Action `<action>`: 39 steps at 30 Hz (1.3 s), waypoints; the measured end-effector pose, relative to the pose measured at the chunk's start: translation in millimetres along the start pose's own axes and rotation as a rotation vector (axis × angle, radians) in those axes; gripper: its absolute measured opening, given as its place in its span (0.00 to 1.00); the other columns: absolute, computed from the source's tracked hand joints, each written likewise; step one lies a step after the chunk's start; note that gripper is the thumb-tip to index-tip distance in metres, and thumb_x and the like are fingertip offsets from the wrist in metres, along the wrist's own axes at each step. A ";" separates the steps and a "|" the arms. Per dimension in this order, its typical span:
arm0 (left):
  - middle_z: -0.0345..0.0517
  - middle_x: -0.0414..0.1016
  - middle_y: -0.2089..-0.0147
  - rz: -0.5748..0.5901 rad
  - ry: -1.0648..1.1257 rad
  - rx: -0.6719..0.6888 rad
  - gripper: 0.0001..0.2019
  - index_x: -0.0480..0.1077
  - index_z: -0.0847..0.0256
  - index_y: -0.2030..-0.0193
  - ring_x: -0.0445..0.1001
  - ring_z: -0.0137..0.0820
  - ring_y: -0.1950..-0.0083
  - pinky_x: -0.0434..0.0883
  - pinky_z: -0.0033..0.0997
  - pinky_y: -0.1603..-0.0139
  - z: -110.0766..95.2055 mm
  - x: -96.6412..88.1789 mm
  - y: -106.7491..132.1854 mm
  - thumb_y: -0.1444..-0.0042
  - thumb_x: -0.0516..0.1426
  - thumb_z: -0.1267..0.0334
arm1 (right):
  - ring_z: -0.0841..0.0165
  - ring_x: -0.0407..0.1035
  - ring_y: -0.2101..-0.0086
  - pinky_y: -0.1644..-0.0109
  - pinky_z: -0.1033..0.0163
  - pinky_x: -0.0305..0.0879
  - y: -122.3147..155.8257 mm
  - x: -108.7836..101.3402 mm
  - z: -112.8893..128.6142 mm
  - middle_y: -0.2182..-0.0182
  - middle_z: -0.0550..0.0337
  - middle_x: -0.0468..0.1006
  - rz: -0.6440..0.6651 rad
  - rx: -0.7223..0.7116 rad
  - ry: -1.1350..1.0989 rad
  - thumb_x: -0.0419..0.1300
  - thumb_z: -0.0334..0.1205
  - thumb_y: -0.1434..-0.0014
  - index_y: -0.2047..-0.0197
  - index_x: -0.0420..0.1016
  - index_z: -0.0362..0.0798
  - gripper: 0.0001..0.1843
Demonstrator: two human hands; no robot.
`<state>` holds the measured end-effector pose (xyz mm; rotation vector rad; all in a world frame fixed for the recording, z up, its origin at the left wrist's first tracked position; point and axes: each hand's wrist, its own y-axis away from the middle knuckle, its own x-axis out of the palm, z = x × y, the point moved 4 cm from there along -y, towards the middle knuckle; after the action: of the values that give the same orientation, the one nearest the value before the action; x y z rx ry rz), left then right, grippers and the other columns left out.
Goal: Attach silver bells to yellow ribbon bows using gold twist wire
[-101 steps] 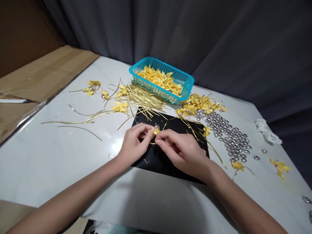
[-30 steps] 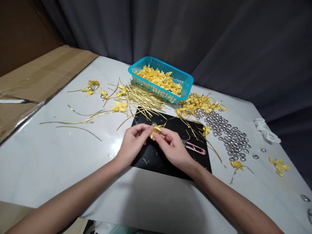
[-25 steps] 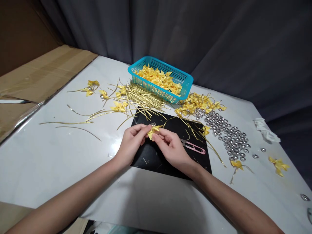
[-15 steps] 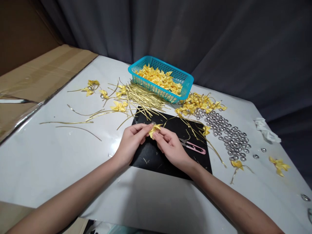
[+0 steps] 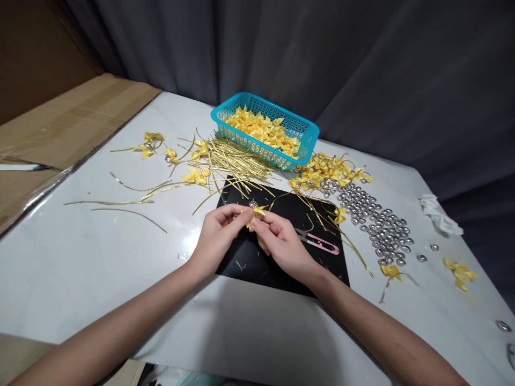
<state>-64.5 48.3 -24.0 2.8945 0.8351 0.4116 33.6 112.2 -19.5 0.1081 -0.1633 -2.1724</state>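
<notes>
Both my hands meet over the black mat [image 5: 281, 273] and pinch one small yellow ribbon bow [image 5: 256, 211]. My left hand [image 5: 219, 233] grips it from the left with thumb and fingers closed. My right hand [image 5: 281, 244] pinches it from the right. A gold wire tie runs from the bow to the right across the mat, and a small silver bead [image 5: 253, 204] sits just above the bow. Pink thread snips [image 5: 319, 244] lie on the mat just right of my right hand.
A teal basket [image 5: 308, 140] of yellow bows stands at the back. A bundle of gold wire ties [image 5: 235, 158] lies before it. Finished bows [image 5: 330, 170] and several silver beads [image 5: 380, 225] spread to the right. Loose bows and wires lie left. Cardboard [image 5: 60, 128] borders the table's left.
Since 3.4 s ago my right hand has shifted left, uncovering the pink snips on the mat. In the last second both hands have only turned the bow slightly.
</notes>
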 end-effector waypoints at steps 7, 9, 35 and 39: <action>0.40 0.73 0.72 -0.010 -0.061 0.099 0.06 0.74 0.63 0.69 0.69 0.26 0.68 0.66 0.24 0.65 -3.6 -0.1 1.7 0.50 0.61 0.62 | 0.79 0.49 0.84 0.81 0.70 0.45 1.1 -0.1 5.0 0.86 0.72 0.55 0.010 0.019 -0.011 0.57 0.51 0.43 0.62 0.69 0.42 0.18; 0.41 0.74 0.72 -0.010 -0.037 0.088 0.06 0.74 0.63 0.69 0.69 0.26 0.68 0.66 0.24 0.66 -3.2 -0.4 1.6 0.51 0.61 0.62 | 0.80 0.48 0.84 0.81 0.70 0.44 1.3 -0.6 6.5 0.86 0.72 0.55 -0.005 0.005 0.004 0.57 0.50 0.44 0.62 0.70 0.43 0.17; 0.33 0.55 0.80 0.099 -0.313 0.069 0.10 0.65 0.62 0.78 0.53 0.23 0.78 0.52 0.24 0.77 0.7 6.4 2.5 0.51 0.58 0.61 | 0.73 0.67 0.69 0.66 0.68 0.62 -2.0 -29.2 18.4 0.71 0.59 0.77 -0.248 0.128 -0.021 0.70 0.45 0.60 0.72 0.77 0.44 0.14; 0.33 0.54 0.80 0.102 -0.359 0.123 0.09 0.64 0.62 0.78 0.53 0.23 0.77 0.52 0.24 0.77 0.8 6.5 3.8 0.51 0.57 0.63 | 0.73 0.68 0.71 0.65 0.68 0.63 -0.4 -26.4 17.3 0.72 0.60 0.78 -0.214 0.145 -0.055 0.70 0.41 0.61 0.73 0.78 0.45 0.11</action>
<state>-57.0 48.5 -22.6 2.9955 0.6769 -0.1578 45.9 135.4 -2.0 0.1537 -0.3551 -2.3769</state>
